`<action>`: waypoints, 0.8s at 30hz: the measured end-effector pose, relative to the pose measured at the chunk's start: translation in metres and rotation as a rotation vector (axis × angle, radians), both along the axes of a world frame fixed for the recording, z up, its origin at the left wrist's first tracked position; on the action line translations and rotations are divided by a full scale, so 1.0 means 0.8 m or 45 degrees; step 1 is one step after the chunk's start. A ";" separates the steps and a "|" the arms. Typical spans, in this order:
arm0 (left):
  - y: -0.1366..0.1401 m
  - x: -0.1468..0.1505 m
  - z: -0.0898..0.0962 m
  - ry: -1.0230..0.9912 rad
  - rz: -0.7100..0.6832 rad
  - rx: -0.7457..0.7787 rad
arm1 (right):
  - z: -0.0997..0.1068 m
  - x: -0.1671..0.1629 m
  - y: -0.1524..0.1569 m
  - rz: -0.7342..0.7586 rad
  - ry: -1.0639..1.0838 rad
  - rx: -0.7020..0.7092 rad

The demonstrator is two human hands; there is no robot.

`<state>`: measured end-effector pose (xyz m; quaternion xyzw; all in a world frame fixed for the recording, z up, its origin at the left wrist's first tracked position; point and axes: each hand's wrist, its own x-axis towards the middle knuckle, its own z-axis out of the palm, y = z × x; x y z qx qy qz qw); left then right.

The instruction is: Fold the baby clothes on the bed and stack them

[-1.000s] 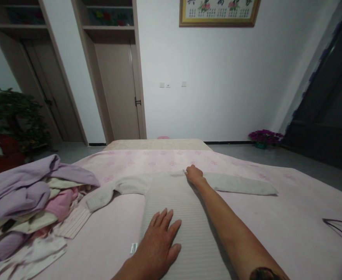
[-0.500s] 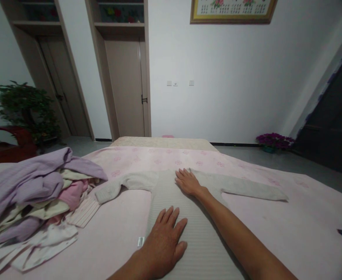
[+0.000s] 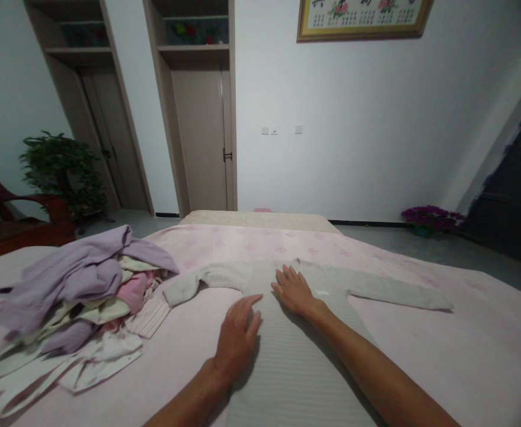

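Note:
A light grey striped long-sleeved top (image 3: pixel 300 367) lies spread out on the pink sheet (image 3: pixel 424 362), its neck end away from me and both sleeves stretched sideways. My right hand (image 3: pixel 292 290) rests flat on the chest of the top near the collar, fingers spread. Over the left edge of the body, below the left sleeve, is my left hand (image 3: pixel 239 335), fingers apart and slightly bent, holding nothing. Whether its fingertips touch the fabric I cannot tell.
A heap of crumpled clothes (image 3: pixel 77 296) in lilac, cream, pink and white lies on the left, close to the left sleeve. Beyond the bed are a red wooden chair (image 3: pixel 58 213), a leafy plant (image 3: pixel 62 172), a closed door (image 3: pixel 200 136) and purple flowers (image 3: pixel 431 218).
My left hand has moved up and slightly left, from lying flat on the body to its left edge. My right hand stays near the collar. The view has shifted slightly left.

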<state>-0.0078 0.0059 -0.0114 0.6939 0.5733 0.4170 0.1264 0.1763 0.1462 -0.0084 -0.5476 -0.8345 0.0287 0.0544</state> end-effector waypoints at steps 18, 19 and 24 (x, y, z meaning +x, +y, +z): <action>0.053 -0.276 -0.021 0.648 0.735 -0.424 | -0.019 -0.008 -0.090 0.178 0.079 0.036; 0.057 -0.278 -0.019 0.650 0.754 -0.424 | -0.020 -0.008 -0.091 0.177 0.080 0.042; 0.079 -0.272 -0.007 0.614 0.805 -0.395 | -0.021 -0.008 -0.090 0.173 0.093 0.028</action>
